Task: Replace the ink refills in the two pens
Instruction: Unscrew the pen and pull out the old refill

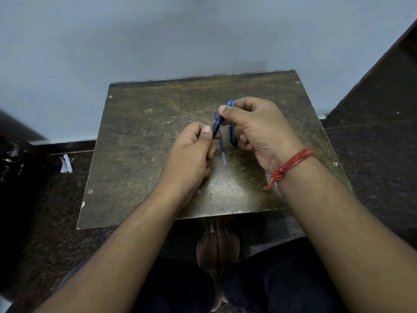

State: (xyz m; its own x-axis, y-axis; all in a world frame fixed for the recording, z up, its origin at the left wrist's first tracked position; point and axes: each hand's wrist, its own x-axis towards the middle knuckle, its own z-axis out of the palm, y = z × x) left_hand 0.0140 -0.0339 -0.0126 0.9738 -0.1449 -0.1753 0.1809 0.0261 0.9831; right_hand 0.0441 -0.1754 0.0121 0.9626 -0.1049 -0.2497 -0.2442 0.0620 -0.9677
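- Both hands hover over the small brown table (140, 141), forearms reaching in from the near edge
- My left hand (191, 152) is curled, thumb and fingers pinching the black grip end of a pen (217, 127)
- My right hand (255, 127), a red thread bracelet (291, 164) at its wrist, pinches the same pen's upper part, and its lower fingers curl round a second blue pen (231, 132)
- One ink refill (222, 150) lies on the table between the hands

No readable text, labels or numbers — pens unmarked, table bare
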